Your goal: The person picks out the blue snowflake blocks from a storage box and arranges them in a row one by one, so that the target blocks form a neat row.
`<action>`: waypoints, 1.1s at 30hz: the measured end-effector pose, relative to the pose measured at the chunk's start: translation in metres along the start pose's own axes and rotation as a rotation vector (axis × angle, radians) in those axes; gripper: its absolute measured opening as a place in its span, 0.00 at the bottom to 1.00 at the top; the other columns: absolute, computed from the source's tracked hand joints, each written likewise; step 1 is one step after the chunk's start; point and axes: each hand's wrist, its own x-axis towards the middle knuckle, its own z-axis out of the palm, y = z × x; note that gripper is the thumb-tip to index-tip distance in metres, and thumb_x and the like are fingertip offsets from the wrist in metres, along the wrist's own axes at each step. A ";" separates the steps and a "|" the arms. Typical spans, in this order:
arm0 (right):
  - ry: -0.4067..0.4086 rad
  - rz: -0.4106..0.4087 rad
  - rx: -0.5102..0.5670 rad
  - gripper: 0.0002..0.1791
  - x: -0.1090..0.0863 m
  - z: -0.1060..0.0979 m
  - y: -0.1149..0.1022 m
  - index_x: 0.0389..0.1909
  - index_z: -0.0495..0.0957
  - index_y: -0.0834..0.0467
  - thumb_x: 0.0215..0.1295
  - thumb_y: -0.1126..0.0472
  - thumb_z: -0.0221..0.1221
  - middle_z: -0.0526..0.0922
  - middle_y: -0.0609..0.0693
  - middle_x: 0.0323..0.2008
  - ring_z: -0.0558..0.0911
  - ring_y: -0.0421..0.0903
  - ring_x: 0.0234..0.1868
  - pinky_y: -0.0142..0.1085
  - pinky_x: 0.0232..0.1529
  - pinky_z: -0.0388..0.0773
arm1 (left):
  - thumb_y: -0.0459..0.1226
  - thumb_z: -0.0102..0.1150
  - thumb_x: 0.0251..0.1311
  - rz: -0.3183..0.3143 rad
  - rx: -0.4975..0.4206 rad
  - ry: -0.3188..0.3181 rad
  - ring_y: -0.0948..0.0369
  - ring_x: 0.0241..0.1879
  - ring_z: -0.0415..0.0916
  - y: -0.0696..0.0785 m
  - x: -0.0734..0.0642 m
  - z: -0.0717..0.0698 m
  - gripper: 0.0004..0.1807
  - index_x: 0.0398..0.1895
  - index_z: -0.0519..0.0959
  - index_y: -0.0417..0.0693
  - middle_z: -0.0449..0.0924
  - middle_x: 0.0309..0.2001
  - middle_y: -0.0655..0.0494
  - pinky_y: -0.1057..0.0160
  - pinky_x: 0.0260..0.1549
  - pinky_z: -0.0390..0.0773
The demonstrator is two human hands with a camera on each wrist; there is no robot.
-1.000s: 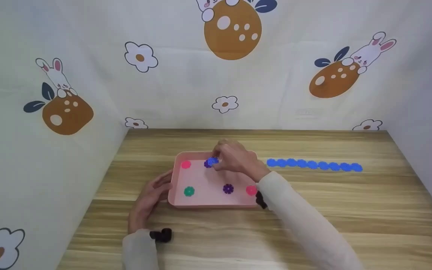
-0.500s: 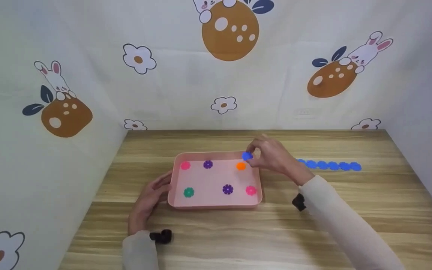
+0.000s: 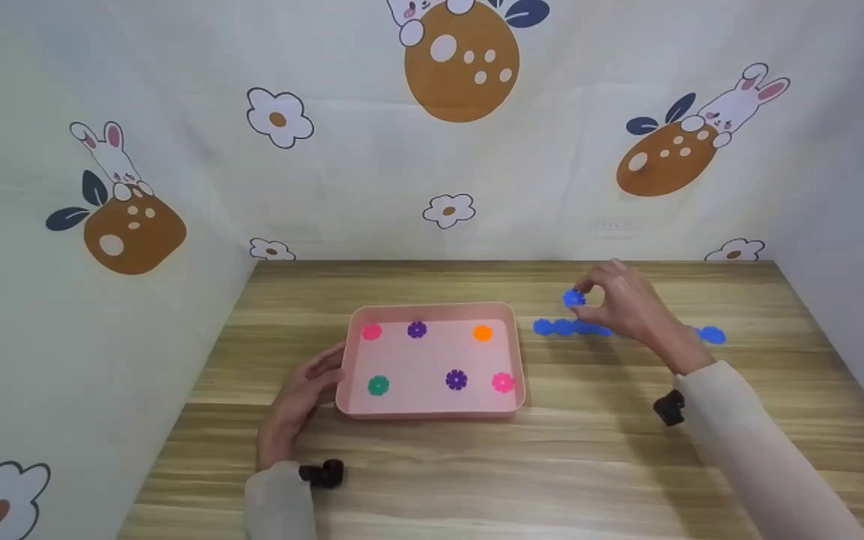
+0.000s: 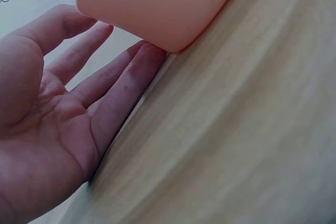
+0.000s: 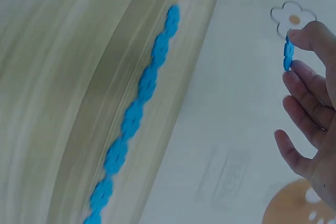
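Note:
My right hand (image 3: 631,307) pinches a blue flower-shaped plastic disc (image 3: 572,298) between thumb and index finger. It is raised above a row of linked blue discs (image 3: 552,327) on the table, part of which the hand covers. In the right wrist view the pinched disc appears edge-on, the other fingers spread apart. At the left end of a pink tray (image 3: 417,360), my left hand (image 3: 301,394) lies with relaxed fingers, the fingertips at the tray's outer wall. The left wrist view shows the open palm and those fingers below the tray corner (image 4: 152,3).
Inside the tray lie separate flower discs: pink (image 3: 371,331), purple (image 3: 417,330) and orange (image 3: 483,333) toward the back, with green (image 3: 378,385), another purple (image 3: 456,380) and another pink (image 3: 502,382) in front. A patterned cloth (image 3: 357,172) hangs behind the wooden table (image 3: 432,480).
From over the back of the tray, my right hand has carried the blue disc rightward past the tray's rim to above the blue row. My left hand has stayed put.

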 end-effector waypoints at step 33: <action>-0.189 0.473 -0.018 0.25 -0.115 -0.063 0.170 0.44 0.82 0.72 0.58 0.53 0.69 0.84 0.68 0.39 0.81 0.59 0.39 0.41 0.35 0.76 | 0.37 0.64 0.64 0.012 -0.037 -0.006 0.56 0.58 0.80 0.000 0.001 0.001 0.30 0.70 0.72 0.55 0.73 0.69 0.48 0.60 0.52 0.84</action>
